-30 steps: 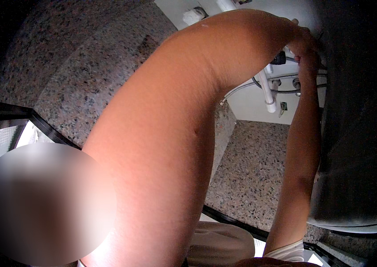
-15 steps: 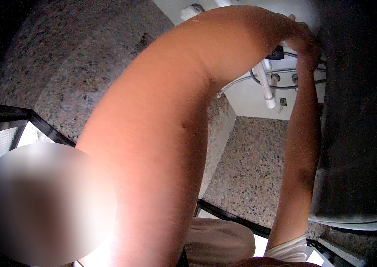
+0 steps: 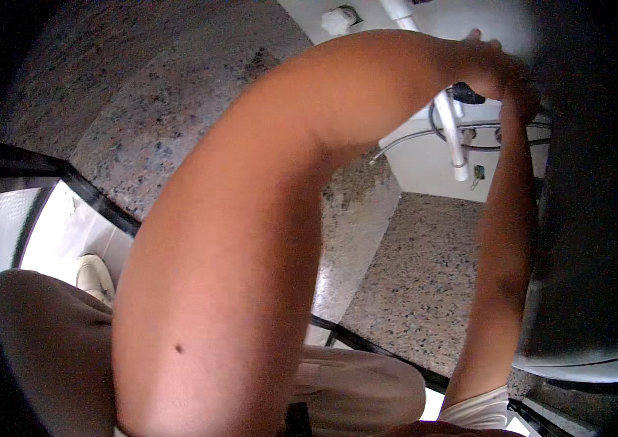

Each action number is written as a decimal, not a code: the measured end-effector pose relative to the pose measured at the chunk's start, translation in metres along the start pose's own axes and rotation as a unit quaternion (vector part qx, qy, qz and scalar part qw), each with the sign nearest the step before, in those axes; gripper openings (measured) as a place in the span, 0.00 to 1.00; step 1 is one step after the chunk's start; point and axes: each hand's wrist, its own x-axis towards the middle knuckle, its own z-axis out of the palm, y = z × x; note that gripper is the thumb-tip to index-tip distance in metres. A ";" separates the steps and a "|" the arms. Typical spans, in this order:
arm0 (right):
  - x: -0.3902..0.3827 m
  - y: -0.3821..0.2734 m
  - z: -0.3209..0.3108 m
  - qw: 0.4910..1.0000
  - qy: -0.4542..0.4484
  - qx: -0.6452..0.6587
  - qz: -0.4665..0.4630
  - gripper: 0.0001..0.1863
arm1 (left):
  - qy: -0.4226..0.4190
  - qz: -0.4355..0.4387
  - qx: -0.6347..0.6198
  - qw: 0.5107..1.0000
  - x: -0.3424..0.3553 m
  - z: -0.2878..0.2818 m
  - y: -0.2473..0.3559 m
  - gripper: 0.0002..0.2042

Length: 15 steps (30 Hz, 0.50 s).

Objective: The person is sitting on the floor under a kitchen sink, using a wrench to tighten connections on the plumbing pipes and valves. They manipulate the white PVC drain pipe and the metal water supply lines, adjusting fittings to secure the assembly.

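Note:
I am looking up under a sink. My left arm fills the middle of the view, and my left hand [image 3: 485, 67] reaches to the top of a white drain pipe [image 3: 452, 135], by a small black fitting [image 3: 466, 93]. My right hand [image 3: 524, 109] is raised just beside it, against the dark underside of the basin [image 3: 593, 218]. Thin braided hoses [image 3: 407, 138] loop past the pipe. The fingers of both hands are hidden behind the hands and the basin, so their grip does not show.
Speckled granite walls [image 3: 141, 109] enclose the space on the left and below. A white back panel [image 3: 425, 164] carries a white valve cap [image 3: 338, 20]. Black frame edges [image 3: 98, 200] run across below, and my knees in tan trousers [image 3: 353, 386] are at the bottom.
The view has tilted slightly, so the pipe and hoses show more. Both hands stay up at the fittings under the basin, with my left forearm a little lower.

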 end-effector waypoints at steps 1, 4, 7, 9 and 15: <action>0.004 -0.001 -0.007 1.000 0.012 -0.002 0.000 0.24 | 0.001 -0.011 0.025 1.000 -0.017 -0.007 -0.003 0.26; 0.009 -0.009 -0.031 0.999 0.048 -0.013 0.004 0.24 | 0.029 -0.008 0.118 0.993 -0.062 -0.016 -0.018 0.16; 0.008 -0.030 -0.020 0.999 0.049 -0.015 0.010 0.23 | 0.060 0.148 0.173 0.972 -0.086 -0.026 -0.060 0.11; 0.004 -0.046 0.000 0.999 0.043 -0.003 0.025 0.23 | 0.085 0.136 0.188 0.969 -0.103 -0.041 -0.064 0.14; 0.016 -0.065 -0.001 0.997 0.057 -0.008 0.057 0.24 | 0.007 0.123 0.271 0.955 -0.110 -0.052 -0.043 0.22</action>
